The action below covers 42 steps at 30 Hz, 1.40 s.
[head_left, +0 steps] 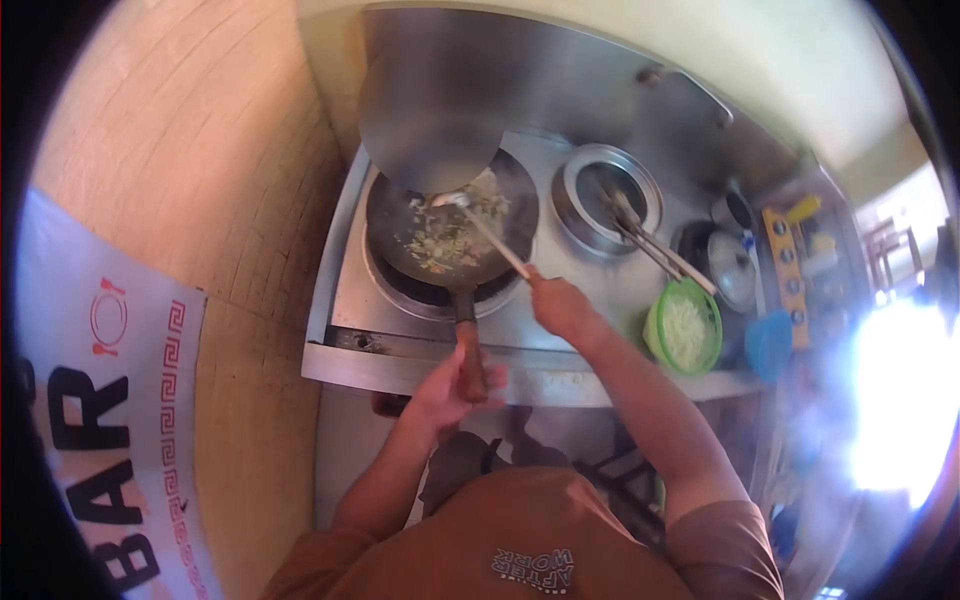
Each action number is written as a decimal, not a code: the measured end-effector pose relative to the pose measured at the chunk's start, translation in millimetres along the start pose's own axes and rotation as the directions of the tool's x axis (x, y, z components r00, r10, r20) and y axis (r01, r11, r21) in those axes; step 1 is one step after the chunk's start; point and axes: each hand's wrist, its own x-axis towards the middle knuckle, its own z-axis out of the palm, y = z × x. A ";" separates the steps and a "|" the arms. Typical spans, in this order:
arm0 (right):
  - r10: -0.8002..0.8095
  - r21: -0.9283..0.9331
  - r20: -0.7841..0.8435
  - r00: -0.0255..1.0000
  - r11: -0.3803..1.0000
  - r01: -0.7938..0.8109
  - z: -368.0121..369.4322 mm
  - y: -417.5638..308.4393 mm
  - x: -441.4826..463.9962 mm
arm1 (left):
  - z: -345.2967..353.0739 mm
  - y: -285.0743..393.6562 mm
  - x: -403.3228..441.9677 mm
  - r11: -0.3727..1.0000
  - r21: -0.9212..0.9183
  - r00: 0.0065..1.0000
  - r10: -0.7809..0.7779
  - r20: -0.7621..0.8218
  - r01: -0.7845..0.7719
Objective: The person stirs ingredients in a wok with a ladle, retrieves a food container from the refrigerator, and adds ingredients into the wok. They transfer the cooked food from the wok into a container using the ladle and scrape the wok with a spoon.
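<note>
**A:** And the wok point(388, 238) is seen on the steel table point(525, 325)! Taken as a clock face, how is it being worked?

**B:** At six o'clock, the wok handle point(468, 345) is gripped by the left hand point(445, 388), fingers curled about the wood, fingertips shown on the far side. How tightly it is squeezed cannot be told.

**A:** And the right hand point(563, 308)?

**B:** Positioned at four o'clock, closed firmly around the end of the ladle point(497, 245)! Its head is held in the wok, towards twelve o'clock, among the chopped food point(450, 245).

**A:** What is found around it?

**B:** At three o'clock, a metal pot point(567, 193) is placed, with long-handled utensils point(655, 250) laid across its rim. At four, past the right hand, a green basket point(652, 335) is filled with pale shreds point(685, 325); just beyond, a blue container point(768, 347) is spotted.
</note>
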 end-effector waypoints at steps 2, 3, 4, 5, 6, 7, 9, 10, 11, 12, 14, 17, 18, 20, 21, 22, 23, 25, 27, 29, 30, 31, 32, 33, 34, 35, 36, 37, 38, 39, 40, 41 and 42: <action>-0.028 0.033 0.013 1.000 0.999 0.027 -1.7 -10.5 -33.2 | 9.0 -4.5 23.7 0.997 0.078 0.983 0.022 -0.180 -0.008; -0.035 0.070 -0.008 0.999 0.997 0.036 2.6 -6.7 -45.9 | -7.0 -12.6 44.1 0.988 0.157 0.977 0.043 -0.208 -0.010; -0.036 0.108 -0.032 0.999 0.993 0.039 9.3 1.5 -60.7 | -3.2 -20.3 52.2 0.971 0.239 0.971 0.062 -0.230 -0.005; -0.012 0.147 -0.066 0.998 0.989 0.022 15.7 12.8 -78.0 | -6.6 -19.5 42.7 0.974 0.228 0.976 0.042 -0.215 0.008; 0.013 0.145 -0.088 0.996 0.989 0.000 21.6 19.8 -98.1 | 7.4 -14.5 27.3 0.974 0.221 0.985 -0.012 -0.175 0.051; 0.072 0.144 -0.105 0.992 0.988 -0.056 29.5 25.1 -119.2 | 29.2 -19.6 4.9 0.943 0.331 0.982 0.028 -0.187 0.036; 0.178 0.258 -0.108 0.978 0.955 -0.146 13.7 49.0 -180.1 | 30.0 -54.9 -14.8 0.863 0.501 0.978 0.039 -0.205 0.071; 0.206 0.297 -0.233 0.950 0.946 -0.132 25.9 70.8 -202.4 | 11.2 -68.5 -19.3 0.856 0.505 0.981 -0.018 -0.191 0.114; 0.258 0.354 -0.314 0.914 0.925 -0.140 22.4 87.5 -235.1 | 23.0 -91.6 -24.4 0.848 0.517 0.975 -0.004 -0.221 0.120; 0.289 0.402 -0.395 0.872 0.908 -0.119 12.9 98.4 -267.4 | 36.5 -113.7 -27.5 0.822 0.557 0.977 0.006 -0.214 0.117; 0.356 0.390 -0.443 0.823 0.903 -0.181 3.1 106.3 -332.0 | 55.2 -142.9 -47.3 0.783 0.608 0.984 -0.027 -0.174 0.130; 0.368 0.344 -0.545 0.753 0.918 -0.199 -25.9 47.0 -403.8 | 93.4 -123.9 -131.8 0.741 0.642 0.980 -0.155 -0.122 0.197; 0.371 0.327 -0.577 0.728 0.921 -0.210 -32.5 42.8 -425.1 | 112.4 -127.0 -141.5 0.731 0.643 0.973 -0.195 -0.124 0.229; 0.436 0.351 -0.572 0.695 0.896 -0.273 -49.2 29.2 -467.0 | 137.5 -133.0 -153.9 0.707 0.643 0.950 -0.288 -0.118 0.295; 0.446 0.367 -0.597 0.666 0.891 -0.267 -53.0 6.9 -526.2 | 154.5 -154.3 -197.2 0.681 0.673 0.948 -0.304 -0.098 0.288; 0.449 0.349 -0.626 0.637 0.892 -0.286 -47.0 -16.6 -571.5 | 154.7 -170.2 -233.2 0.669 0.686 0.941 -0.330 -0.073 0.287; 0.465 0.346 -0.634 0.618 0.885 -0.312 -45.5 -20.9 -603.6 | 165.3 -186.9 -248.0 0.645 0.694 0.929 -0.357 -0.096 0.320; 0.594 0.416 -0.558 0.580 0.805 -0.424 -50.5 28.9 -658.9 | 212.1 -243.6 -205.2 0.570 0.695 0.872 -0.456 -0.176 0.438; 0.552 0.371 -0.677 0.486 0.827 -0.422 -6.3 60.9 -720.9 | 214.4 -319.9 -182.9 0.515 0.731 0.846 -0.510 -0.158 0.447; 0.686 0.593 -0.572 0.449 0.725 -0.351 16.9 80.2 -762.6 | 215.7 -377.5 -158.3 0.462 0.751 0.803 -0.577 -0.150 0.472; 0.796 0.793 -0.373 0.477 0.540 -0.282 13.4 82.7 -780.8 | 217.1 -401.6 -147.2 0.434 0.751 0.770 -0.620 -0.151 0.497; 0.844 0.927 -0.162 0.512 0.307 -0.213 11.9 88.0 -796.0 | 220.4 -424.7 -135.5 0.404 0.757 0.735 -0.662 -0.145 0.513; 0.848 0.976 -0.110 0.518 0.191 -0.104 17.3 97.2 -806.5 | 225.6 -447.2 -125.7 0.397 0.752 0.708 -0.694 -0.128 0.526; 0.848 0.998 -0.061 0.527 0.065 0.011 25.6 107.3 -815.3 | 231.5 -469.5 -117.8 0.384 0.749 0.677 -0.727 -0.115 0.540; 0.840 0.989 -0.011 0.542 -0.070 0.128 34.2 113.3 -822.9 | 235.8 -484.7 -113.3 0.364 0.745 0.642 -0.759 -0.111 0.559; 0.845 0.973 -0.005 0.534 -0.119 0.197 39.2 115.1 -828.5 | 238.6 -496.6 -106.9 0.346 0.746 0.619 -0.777 -0.113 0.570; 0.847 0.956 -0.007 0.532 -0.151 0.253 43.0 121.2 -838.8 | 242.9 -517.6 -99.2 0.345 0.742 0.600 -0.794 -0.096 0.574; 0.846 0.935 -0.012 0.534 -0.180 0.305 46.2 130.8 -851.9 | 248.3 -539.3 -93.8 0.349 0.738 0.585 -0.808 -0.075 0.577; 0.836 0.941 -0.002 0.549 -0.183 0.283 54.8 143.7 -870.0 | 254.7 -560.6 -93.0 0.355 0.738 0.589 -0.805 -0.071 0.574; 0.822 0.945 0.009 0.570 -0.194 0.265 68.5 158.3 -890.0 | 261.2 -579.9 -94.7 0.358 0.739 0.598 -0.798 -0.076 0.570; 0.804 0.947 0.021 0.595 -0.208 0.247 83.4 174.3 -908.9 | 267.0 -595.9 -96.0 0.362 0.740 0.612 -0.787 -0.083 0.567; 0.837 0.976 0.050 0.545 -0.156 0.150 96.6 195.5 -930.5 | 271.9 -609.6 -97.5 0.360 0.751 0.622 -0.779 -0.084 0.553; 0.913 0.978 -0.141 0.384 0.188 -0.086 143.7 236.3 -945.1 | 274.7 -619.3 -99.8 0.373 0.754 0.635 -0.769 -0.075 0.540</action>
